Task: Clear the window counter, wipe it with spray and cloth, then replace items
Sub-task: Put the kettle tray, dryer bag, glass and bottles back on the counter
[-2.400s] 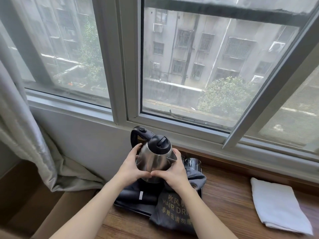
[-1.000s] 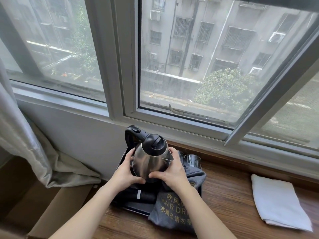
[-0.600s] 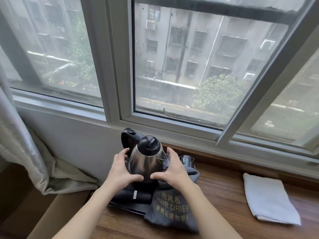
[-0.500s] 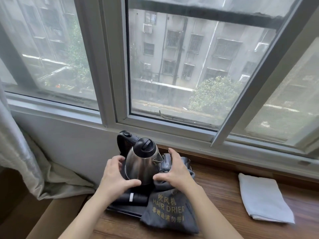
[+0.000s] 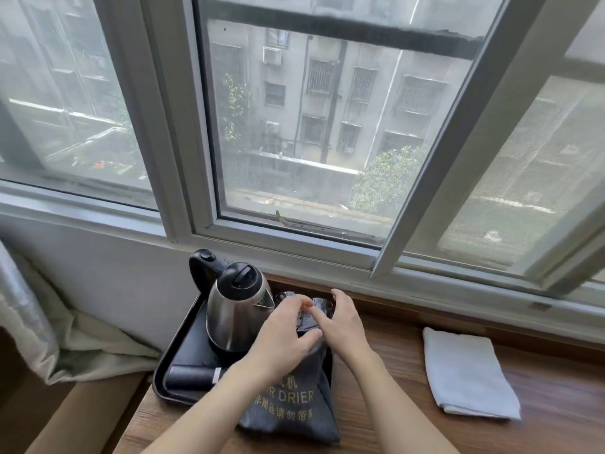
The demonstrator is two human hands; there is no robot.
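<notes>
A steel kettle with a black lid and handle stands on a black tray at the left end of the wooden counter. A grey hair-drier bag lies over the tray's right side. My left hand and my right hand both pinch the bunched top of that bag, just right of the kettle. Behind my fingers stands a glass, mostly hidden. A folded white cloth lies on the counter to the right.
A black cylinder lies on the tray's front. The window frame runs right behind the tray, with an open sash slanting over the counter. A curtain hangs at the left above a brown ledge.
Both hands let go of the kettle, which now stands on the tray, and moved right to the top of the hair-drier bag.
</notes>
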